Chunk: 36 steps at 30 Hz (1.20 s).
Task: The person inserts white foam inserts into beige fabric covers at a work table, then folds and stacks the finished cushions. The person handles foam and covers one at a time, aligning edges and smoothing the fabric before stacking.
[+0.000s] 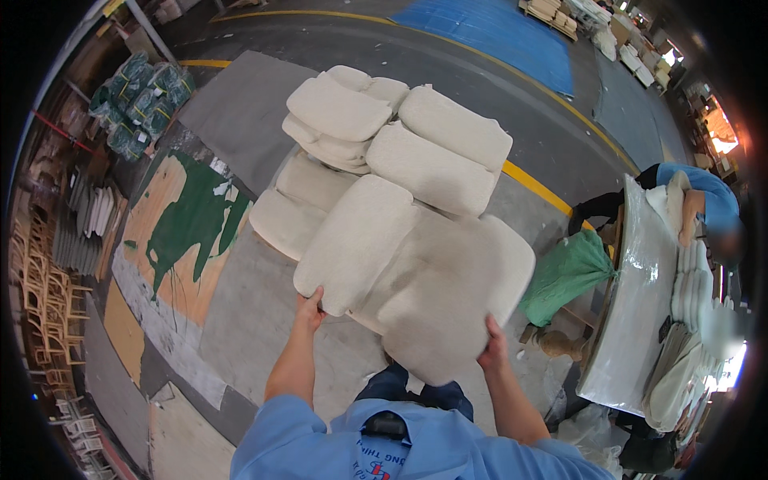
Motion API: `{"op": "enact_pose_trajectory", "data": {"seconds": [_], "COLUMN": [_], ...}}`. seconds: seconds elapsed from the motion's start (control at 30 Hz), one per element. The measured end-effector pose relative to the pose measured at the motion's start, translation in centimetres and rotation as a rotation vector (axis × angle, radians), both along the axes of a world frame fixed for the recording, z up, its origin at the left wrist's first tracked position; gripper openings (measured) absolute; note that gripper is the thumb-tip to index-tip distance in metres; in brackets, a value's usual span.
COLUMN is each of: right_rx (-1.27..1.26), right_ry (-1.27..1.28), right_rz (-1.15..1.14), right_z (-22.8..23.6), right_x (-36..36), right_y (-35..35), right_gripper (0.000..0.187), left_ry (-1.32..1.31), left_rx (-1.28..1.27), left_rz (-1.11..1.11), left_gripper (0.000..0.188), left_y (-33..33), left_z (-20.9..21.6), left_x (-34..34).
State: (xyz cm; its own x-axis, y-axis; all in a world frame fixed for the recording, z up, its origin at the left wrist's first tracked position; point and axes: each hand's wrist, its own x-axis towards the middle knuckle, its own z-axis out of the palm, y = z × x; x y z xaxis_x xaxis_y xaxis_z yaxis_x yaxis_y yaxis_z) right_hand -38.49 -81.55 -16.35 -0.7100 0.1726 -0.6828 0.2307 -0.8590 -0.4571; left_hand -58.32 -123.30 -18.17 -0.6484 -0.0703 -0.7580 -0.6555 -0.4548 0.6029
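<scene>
Floor: grey ground is spreading around the cushion pile (452,120), a yellow line (532,184) is running along its far side, and a blue sheet (496,36) is lying well beyond it
Left of the pile: a wooden board (160,188) with a green patch is lying near it, green wrapped bundles (140,104) are standing farther off, and wooden frames (48,312) are crowding the far left
Right of the pile: a green sack (564,276) is slumping near it, a plastic-covered surface (628,320) is standing past the sack, and a co-worker (696,192) in blue is bending there
Hard to make out: whatever is carrying the pile is mostly hiding under it; the rim is darkening the outermost things
Count: at least ten cream cushions are showing, plus one sack, one blue sheet and one co-worker
Left grip: the left hand (310,309) is pinching the left cushion (352,244) by its near end, at the pile's near side
Right grip: the right hand (494,344) is clasping the near cushion (436,340) by its right edge, at the pile's nearest part, fingers partly hiding
</scene>
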Motion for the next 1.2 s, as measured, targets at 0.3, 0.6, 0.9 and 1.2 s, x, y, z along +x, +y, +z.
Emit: {"op": "enact_pose_trajectory", "data": {"seconds": [0.3, 0.6, 0.9, 1.2], "right_rx": [0.299, 0.866, 0.877, 0.378], "right_ry": [-0.249, -0.142, -0.561, -1.084], "right_rz": [0.513, 0.693, 0.406, 0.306], "right_z": [-3.7, -6.4, -3.8, -1.7], "right_x": [-8.0, -4.7, 21.1, 56.1], "right_y": [-5.2, -0.8, 5.8, 3.9], "right_gripper": [0.104, 0.062, 0.057, 0.036], "left_ry": [-0.048, 0.004, 0.265, 1.82], "left_rx": [-0.098, -0.046, -0.368, 0.091], "left_rz": [-0.027, -0.208, -0.731, -1.184], "left_gripper": [0.073, 0.046, 0.072, 0.023], "left_y": [0.4, 7.0, 13.4, 45.9], "left_z": [1.1, 5.8, 7.4, 37.8], "left_x": [-0.5, 2.8, 6.7, 27.5]}}
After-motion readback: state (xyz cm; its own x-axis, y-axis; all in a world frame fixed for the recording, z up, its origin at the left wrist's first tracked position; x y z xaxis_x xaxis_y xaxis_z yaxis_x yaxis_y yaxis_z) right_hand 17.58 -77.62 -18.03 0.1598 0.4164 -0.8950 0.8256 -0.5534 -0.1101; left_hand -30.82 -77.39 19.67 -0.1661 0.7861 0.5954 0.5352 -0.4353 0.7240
